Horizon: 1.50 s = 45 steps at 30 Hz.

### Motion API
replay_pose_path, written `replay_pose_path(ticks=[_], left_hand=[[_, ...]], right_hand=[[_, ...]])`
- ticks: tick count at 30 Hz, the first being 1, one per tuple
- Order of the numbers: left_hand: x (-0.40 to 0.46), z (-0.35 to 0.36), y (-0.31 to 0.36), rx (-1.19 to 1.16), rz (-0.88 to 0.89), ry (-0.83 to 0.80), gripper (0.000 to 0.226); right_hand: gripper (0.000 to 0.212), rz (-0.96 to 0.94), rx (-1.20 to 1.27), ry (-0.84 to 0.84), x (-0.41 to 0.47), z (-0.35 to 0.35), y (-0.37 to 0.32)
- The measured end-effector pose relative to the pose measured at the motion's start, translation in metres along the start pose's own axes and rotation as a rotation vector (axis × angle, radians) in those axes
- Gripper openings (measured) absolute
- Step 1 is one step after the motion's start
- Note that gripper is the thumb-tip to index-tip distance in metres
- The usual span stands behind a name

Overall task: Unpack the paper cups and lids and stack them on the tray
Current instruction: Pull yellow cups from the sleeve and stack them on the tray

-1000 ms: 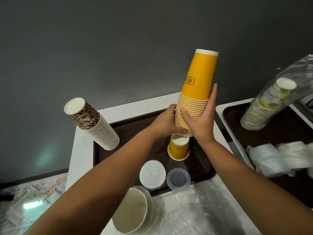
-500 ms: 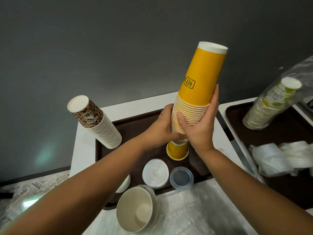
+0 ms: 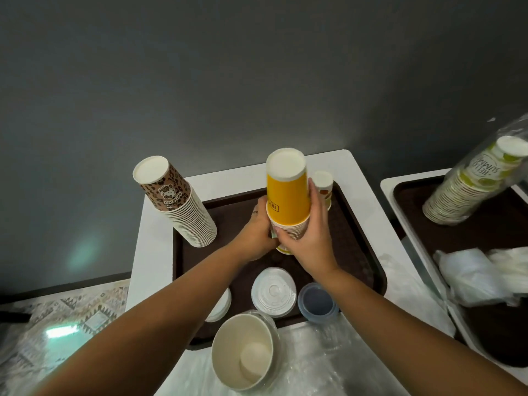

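— Cups first: at 9 o'clock on the tray [image 3: 368,270] a leopard-print stack [image 3: 183,210] stands upside down, leaning left. Why inverted?
— Likely so the rims sit flat and the stacks nest. At the centre, the yellow stack [image 3: 287,195] is upside down too, its foot on or just above the tray; I cannot tell which.
— And the hands?
— 2 hands clasp it low, near the rims. The left hand [image 3: 258,232] wraps the 9 o'clock side, the right hand [image 3: 310,238] the 3 o'clock side, fingers reaching up the wall, probably to steady a tall column. Both forearms reach in from 6 o'clock.
— Lids?
— A white lid [image 3: 273,291] and a clear lid [image 3: 316,302] lie at the tray's 6 o'clock edge, with an open white cup [image 3: 243,352] nearer still.
— Further right?
— At 3 o'clock, a second tray [image 3: 400,195] holds a green-print stack [image 3: 468,187] in its plastic sleeve.
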<state>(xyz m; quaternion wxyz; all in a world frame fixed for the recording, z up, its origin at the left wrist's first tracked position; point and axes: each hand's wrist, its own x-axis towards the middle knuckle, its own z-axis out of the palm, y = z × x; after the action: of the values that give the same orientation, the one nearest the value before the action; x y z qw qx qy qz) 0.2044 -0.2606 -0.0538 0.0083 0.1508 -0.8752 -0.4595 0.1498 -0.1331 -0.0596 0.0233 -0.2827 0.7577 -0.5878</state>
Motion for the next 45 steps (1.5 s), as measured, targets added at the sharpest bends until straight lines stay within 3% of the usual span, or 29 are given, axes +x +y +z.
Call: replay_pose_path(ticks=[9, 13, 16, 18, 20, 22, 24, 26, 29, 34, 37, 40, 42, 45], left_hand=[[0.003, -0.026, -0.03, -0.056, -0.095, 0.305, 0.087], [0.007, -0.035, -0.034, -0.065, -0.136, 0.308, 0.092], [-0.001, -0.031, -0.042, -0.03, -0.306, 0.329, 0.095], [-0.015, -0.025, -0.046, -0.005, -0.363, 0.322, 0.081], [-0.035, -0.021, -0.043, -0.012, -0.306, 0.235, 0.064], [-0.055, -0.021, -0.036, -0.092, -0.238, 0.131, 0.048], [-0.074, -0.02, -0.028, -0.246, -0.211, 0.078, 0.031], [-0.09, -0.017, -0.022, -0.381, -0.221, 0.112, 0.024], [-0.107, -0.012, -0.021, -0.451, -0.233, 0.174, 0.037], [-0.132, -0.017, -0.019, -0.541, -0.22, 0.104, 0.047], [-0.158, -0.022, -0.024, -0.618, -0.169, 0.01, 0.081], [-0.183, -0.021, -0.024, -0.67, -0.168, -0.06, 0.106], [-0.194, -0.013, -0.02, -0.632, -0.161, -0.05, 0.107], [-0.204, 0.003, -0.013, -0.491, -0.059, 0.02, 0.112]], right_hand=[[0.087, 0.09, -0.078, -0.271, 0.035, 0.048, -0.008], [0.091, 0.112, -0.162, -0.383, 0.051, 0.048, -0.01], [0.101, 0.184, -0.277, -0.52, 0.051, 0.031, -0.005], [0.097, 0.224, -0.364, -0.697, 0.042, 0.009, -0.002], [0.081, 0.194, -0.535, -0.94, 0.029, -0.015, 0.003], [0.067, 0.185, -0.684, -1.146, 0.016, -0.034, 0.005], [0.062, 0.216, -0.772, -1.238, 0.003, -0.046, 0.009], [0.062, 0.225, -0.826, -1.24, -0.006, -0.051, 0.015], [0.059, 0.231, -0.865, -1.163, -0.013, -0.058, 0.025], [0.04, 0.229, -0.936, -0.883, -0.012, -0.067, 0.044], [0.043, 0.278, -0.979, -0.759, -0.018, -0.065, 0.048], [0.037, 0.207, -0.754, -0.662, -0.022, -0.057, 0.026], [0.029, 0.119, -0.521, -0.714, -0.022, -0.052, -0.009], [0.032, 0.041, -0.294, -1.013, -0.031, -0.044, -0.076]])
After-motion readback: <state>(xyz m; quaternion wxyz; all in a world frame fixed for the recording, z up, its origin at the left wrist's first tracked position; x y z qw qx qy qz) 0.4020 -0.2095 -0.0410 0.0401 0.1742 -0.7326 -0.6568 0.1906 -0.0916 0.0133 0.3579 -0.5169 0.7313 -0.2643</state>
